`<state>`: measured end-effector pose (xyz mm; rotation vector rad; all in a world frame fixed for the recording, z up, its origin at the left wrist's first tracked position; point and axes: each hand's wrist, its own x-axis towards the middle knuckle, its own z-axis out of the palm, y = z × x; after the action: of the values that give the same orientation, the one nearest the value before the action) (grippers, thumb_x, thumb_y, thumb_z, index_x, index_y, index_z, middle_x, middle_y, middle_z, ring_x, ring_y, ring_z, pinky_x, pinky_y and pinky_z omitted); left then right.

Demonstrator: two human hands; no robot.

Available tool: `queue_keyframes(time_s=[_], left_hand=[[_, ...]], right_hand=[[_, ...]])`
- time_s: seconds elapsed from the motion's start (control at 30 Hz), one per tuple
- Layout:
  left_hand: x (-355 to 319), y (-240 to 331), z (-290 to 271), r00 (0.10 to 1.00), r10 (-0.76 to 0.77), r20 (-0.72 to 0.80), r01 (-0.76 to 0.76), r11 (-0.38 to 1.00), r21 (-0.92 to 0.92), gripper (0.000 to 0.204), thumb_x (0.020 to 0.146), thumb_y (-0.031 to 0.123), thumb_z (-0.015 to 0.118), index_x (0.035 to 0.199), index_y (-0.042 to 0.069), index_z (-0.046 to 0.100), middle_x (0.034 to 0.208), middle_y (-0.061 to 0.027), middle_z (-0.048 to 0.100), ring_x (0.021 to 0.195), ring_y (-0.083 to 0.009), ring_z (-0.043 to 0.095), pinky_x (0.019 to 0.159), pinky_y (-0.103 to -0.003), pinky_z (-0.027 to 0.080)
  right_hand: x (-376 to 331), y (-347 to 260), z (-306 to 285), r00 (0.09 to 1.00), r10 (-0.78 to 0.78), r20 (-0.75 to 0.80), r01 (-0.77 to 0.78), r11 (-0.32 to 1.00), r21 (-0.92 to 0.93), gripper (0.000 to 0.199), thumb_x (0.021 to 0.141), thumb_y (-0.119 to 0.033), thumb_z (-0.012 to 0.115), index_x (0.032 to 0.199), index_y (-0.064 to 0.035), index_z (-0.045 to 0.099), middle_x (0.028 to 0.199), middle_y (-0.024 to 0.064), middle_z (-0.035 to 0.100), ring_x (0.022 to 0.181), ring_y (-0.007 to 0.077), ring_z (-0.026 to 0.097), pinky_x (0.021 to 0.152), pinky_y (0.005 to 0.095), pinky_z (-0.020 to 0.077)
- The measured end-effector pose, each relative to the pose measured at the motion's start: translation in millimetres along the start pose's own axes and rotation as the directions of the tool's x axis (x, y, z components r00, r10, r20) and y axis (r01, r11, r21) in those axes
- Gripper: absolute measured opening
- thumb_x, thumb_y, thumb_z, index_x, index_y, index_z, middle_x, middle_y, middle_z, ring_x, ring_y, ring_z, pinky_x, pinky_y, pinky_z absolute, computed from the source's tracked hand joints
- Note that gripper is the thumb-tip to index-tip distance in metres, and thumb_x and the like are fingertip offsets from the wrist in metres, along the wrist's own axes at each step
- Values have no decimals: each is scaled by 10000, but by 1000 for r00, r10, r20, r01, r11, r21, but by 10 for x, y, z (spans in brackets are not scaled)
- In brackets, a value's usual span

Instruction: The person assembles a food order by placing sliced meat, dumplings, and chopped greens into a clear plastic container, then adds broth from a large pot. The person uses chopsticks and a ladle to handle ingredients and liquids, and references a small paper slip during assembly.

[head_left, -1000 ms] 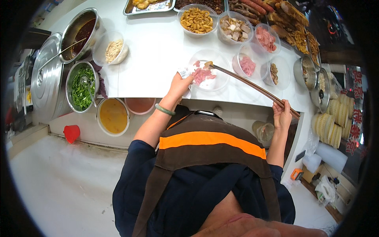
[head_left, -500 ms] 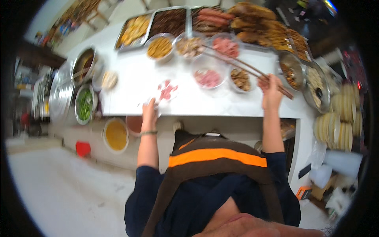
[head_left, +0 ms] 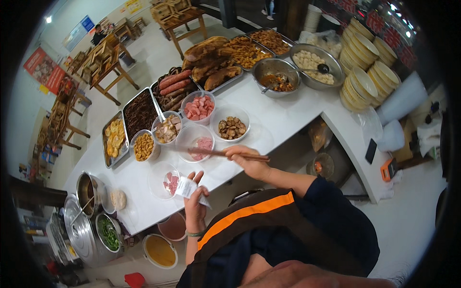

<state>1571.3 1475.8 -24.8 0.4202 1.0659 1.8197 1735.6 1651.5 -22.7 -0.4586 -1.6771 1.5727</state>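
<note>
My right hand [head_left: 249,164] grips a pair of long brown chopsticks [head_left: 225,154], which point left across the clear tub of pink meat slices [head_left: 203,144]; their far ends are blurred. In my left hand [head_left: 195,204] is a small white printed paper slip [head_left: 186,187], pinched at the counter's front edge. Right beside the slip stands a clear plastic bowl [head_left: 158,178] with a few pink meat pieces in it. Behind the chopsticks are a tub of brown sliced pieces [head_left: 232,128], a tub of pink chunks [head_left: 199,107] and a tub of pale chopped meat [head_left: 167,128].
Metal trays along the back hold fried eggs [head_left: 115,136], dark shreds [head_left: 139,115] and sausages [head_left: 175,83]. Steel bowls [head_left: 276,79] and stacked paper bowls [head_left: 357,89] stand right. At left are a pot [head_left: 90,192] and greens [head_left: 110,234]; a yellow-filled bucket [head_left: 161,250] sits below.
The whole view has turned. My right hand has swung the chopsticks lower and leftward, over the clear tub. The left hand has turned, and the paper slip now shows plainly.
</note>
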Motion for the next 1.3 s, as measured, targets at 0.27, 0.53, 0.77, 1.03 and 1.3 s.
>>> queue_keyframes(time_s=[0.27,0.53,0.77,1.03,1.3], left_hand=[[172,111,137,990,-55,131,96,939,-330,557,764,149,617,1289,85,443,1195,-158,521,623,-111,440,577,-236,383],[593,148,329,989,151,10,-141,944,-300,534,791,141,577,1288,45,406,982,-70,505,595,-104,434,567,-226,374],[1280,-294,961,960,224,-170,-265,923,-278,479,829,156,565,1274,36,433,979,-61,517,560,-92,378,525,-231,347],[1959,-762,1971,948,165,-271,-209,968,-141,515,864,185,507,1336,33,368,967,-60,501,610,-97,395,562,-220,348],[2178,-816,2315,918,181,-352,-202,979,-24,489,836,178,557,1271,10,408,959,-42,498,581,-81,421,506,-202,355]], right_hand=[[-122,-109,297,829,-192,525,182,981,72,285,851,-36,593,1135,-56,569,1200,147,540,1047,244,564,840,290,472],[553,93,-1040,830,-344,439,531,729,-433,334,778,-88,636,1109,-61,592,1190,156,537,1050,284,561,899,370,469],[1305,158,-3472,975,-193,-106,112,848,-517,130,815,-82,627,923,-11,645,884,82,642,823,201,610,751,299,479],[2435,596,-6597,362,-143,-921,68,990,-127,202,905,-174,547,785,-19,595,717,12,568,610,102,462,611,272,407],[3277,950,-8100,524,-228,-821,-657,505,-560,229,820,-197,585,985,-74,685,1002,156,657,922,297,622,801,379,482]])
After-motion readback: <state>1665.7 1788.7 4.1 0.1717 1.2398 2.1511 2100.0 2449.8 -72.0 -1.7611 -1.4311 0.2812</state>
